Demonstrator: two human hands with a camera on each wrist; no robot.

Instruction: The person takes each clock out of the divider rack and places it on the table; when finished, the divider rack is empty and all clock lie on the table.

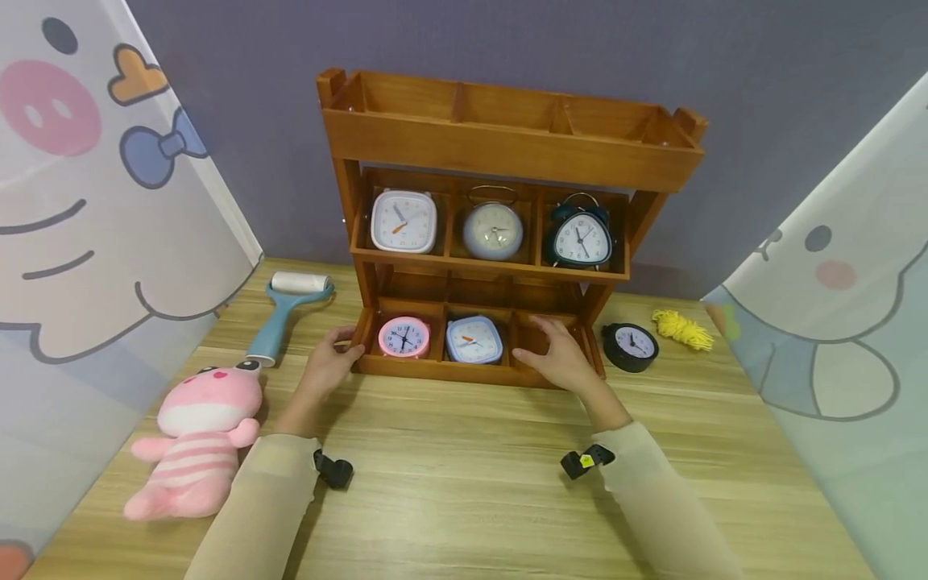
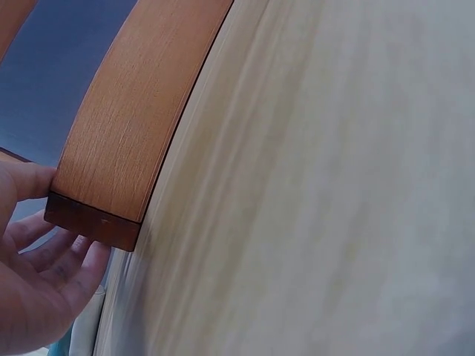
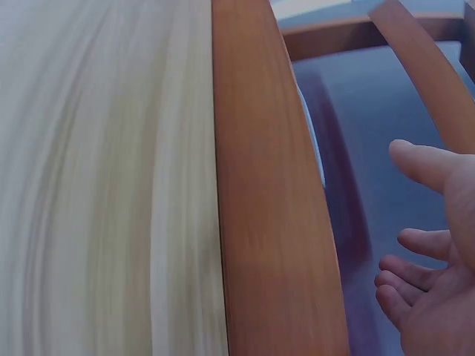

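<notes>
A brown three-tier wooden shelf (image 1: 507, 145) stands against the back wall. My left hand (image 1: 329, 361) grips the left front corner of its bottom tier; the left wrist view shows thumb and fingers around the board's end. Over the bottom tier's right compartment, my right hand (image 1: 565, 358) hovers with loosely spread fingers and holds nothing. A pink alarm clock (image 1: 403, 337) sits in the bottom left compartment, a light-blue alarm clock (image 1: 474, 340) in the middle one. The middle tier carries a white square clock (image 1: 403, 221), a round clock (image 1: 493, 231) and a dark green alarm clock (image 1: 582, 239).
Right of the shelf lie a black round clock (image 1: 631, 347) and a bundle of yellow string (image 1: 683, 329). A blue-handled lint roller (image 1: 271, 326) and a pink striped plush toy (image 1: 196, 463) lie at the left. Cartoon-printed panels (image 1: 855, 242) flank the wooden table (image 1: 449, 483).
</notes>
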